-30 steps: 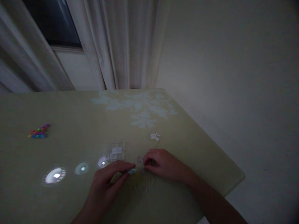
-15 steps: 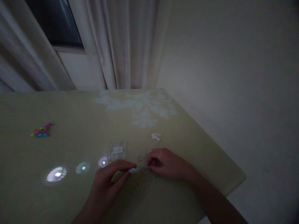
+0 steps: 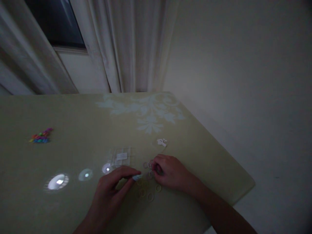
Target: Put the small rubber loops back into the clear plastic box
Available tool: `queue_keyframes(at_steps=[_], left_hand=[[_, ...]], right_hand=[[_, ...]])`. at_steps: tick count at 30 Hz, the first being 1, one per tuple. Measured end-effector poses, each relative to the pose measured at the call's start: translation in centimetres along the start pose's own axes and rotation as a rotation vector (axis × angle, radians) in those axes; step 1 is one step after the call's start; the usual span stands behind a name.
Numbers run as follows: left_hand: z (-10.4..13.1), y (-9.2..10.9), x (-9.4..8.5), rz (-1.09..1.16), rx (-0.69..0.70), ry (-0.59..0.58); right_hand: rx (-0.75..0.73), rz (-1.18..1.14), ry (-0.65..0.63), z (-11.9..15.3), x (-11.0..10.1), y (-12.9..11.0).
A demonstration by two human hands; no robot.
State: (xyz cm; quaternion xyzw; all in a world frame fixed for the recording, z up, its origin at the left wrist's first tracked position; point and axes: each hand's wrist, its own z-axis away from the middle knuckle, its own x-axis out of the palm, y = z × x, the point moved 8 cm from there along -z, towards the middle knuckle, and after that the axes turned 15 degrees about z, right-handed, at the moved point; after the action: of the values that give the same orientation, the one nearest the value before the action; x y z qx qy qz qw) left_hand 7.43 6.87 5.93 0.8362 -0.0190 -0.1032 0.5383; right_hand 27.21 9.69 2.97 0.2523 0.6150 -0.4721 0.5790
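My left hand [image 3: 114, 187] pinches a small pale blue and white striped piece [image 3: 137, 177] between thumb and forefinger, just above the table. To its right, my right hand [image 3: 170, 170] is closed in a pinch over several small pale rings [image 3: 149, 164]; whatever lies between its fingertips is too small and dim to make out. More thin yellowish rings [image 3: 150, 197] lie scattered on the table below and between the hands. A clear plastic case [image 3: 123, 156] with a white label sits beyond my left hand.
Small white pieces [image 3: 162, 142] lie beyond my right hand. A little heap of brightly coloured small pieces [image 3: 41, 136] is far left on the glossy table [image 3: 80, 123]. The table's edge slants down the right side, beside the wall. Curtains [image 3: 131, 45] hang behind.
My right hand has shifted slightly left among the rings, its fingers still pinched. The striped piece has turned a little in my left hand. The whole view has shifted slightly.
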Motion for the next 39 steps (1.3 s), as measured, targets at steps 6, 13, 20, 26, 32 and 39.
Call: queue_keyframes(at_steps=[6,13,20,26,32,39], left_hand=[[-0.1,0.2,0.0,-0.016,0.015,-0.001],[-0.1,0.4,0.1,0.01,0.006,-0.002],[0.1,0.4,1.0,0.09,0.033,-0.092],[0.1,0.1,1.5,0.159,-0.026,-0.111],[0.3,0.6,1.7,0.163,0.029,-0.101],[0.5,1.0,1.4,0.107,0.073,-0.068]], right_hand=[[0.013,0.077,0.033,-0.1,0.7,-0.4],[0.049,0.103,0.109,-0.2,-0.1,0.5],[0.002,-0.615,0.198,0.4,-1.6,-0.7],[-0.003,-0.885,-0.012,0.7,0.6,-3.1],[0.026,-0.919,-0.013,0.5,1.7,-3.2],[0.049,-0.896,0.079,0.7,0.8,-3.0]])
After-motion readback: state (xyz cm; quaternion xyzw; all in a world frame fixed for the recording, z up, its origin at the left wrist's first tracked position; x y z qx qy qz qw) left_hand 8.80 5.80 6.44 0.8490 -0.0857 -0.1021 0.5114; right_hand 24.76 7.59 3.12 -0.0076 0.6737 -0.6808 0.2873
